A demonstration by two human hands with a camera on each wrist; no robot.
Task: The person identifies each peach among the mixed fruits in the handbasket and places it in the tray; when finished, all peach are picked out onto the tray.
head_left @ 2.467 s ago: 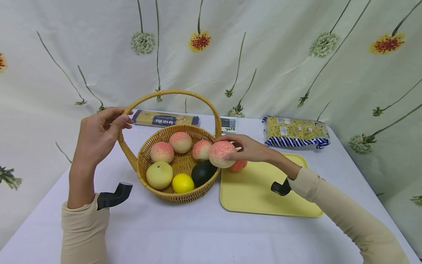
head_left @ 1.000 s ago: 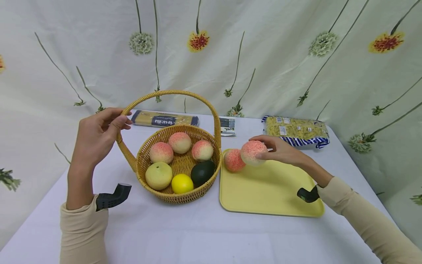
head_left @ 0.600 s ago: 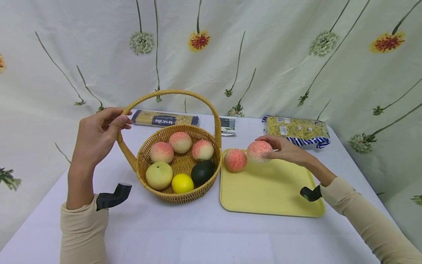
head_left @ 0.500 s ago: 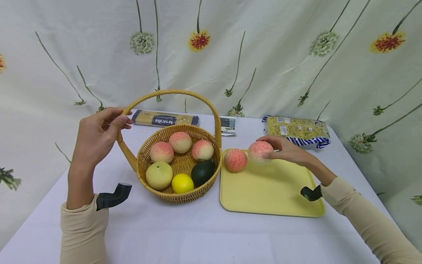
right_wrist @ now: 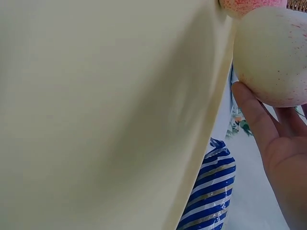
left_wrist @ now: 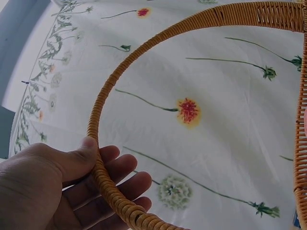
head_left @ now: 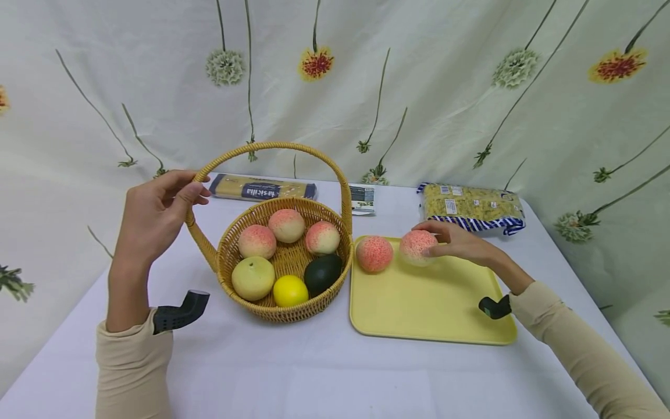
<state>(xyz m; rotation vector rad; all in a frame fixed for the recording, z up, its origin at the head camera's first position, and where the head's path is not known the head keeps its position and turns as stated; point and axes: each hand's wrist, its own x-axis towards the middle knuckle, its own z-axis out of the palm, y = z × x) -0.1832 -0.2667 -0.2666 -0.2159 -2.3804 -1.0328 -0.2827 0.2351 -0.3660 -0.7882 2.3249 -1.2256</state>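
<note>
My left hand [head_left: 157,215] grips the left side of the arched handle [left_wrist: 108,91] of a wicker basket [head_left: 285,314]. Inside the basket lie several peaches, among them a peach [head_left: 286,226], plus a pale yellow round fruit [head_left: 253,279], a lemon-yellow fruit [head_left: 290,291] and a dark green avocado-like fruit [head_left: 322,274]. With thumb and fingers my right hand [head_left: 456,241] holds a pink-and-cream peach [head_left: 416,248] at the back of the yellow tray [head_left: 429,308]. Whether that peach touches the tray I cannot tell. A redder peach [head_left: 374,254] rests on the tray's back left corner.
Behind the basket lies a long pasta packet [head_left: 262,188], with a small printed packet [head_left: 362,199] to its right. A bag of short pasta [head_left: 471,206] with blue-striped ends lies behind the tray. A flowered cloth [head_left: 335,87] hangs at the back.
My right hand has carried the peach from the basket's right rim rightward over the tray, then lowered it beside the redder peach. The left hand has kept its grip on the handle.
</note>
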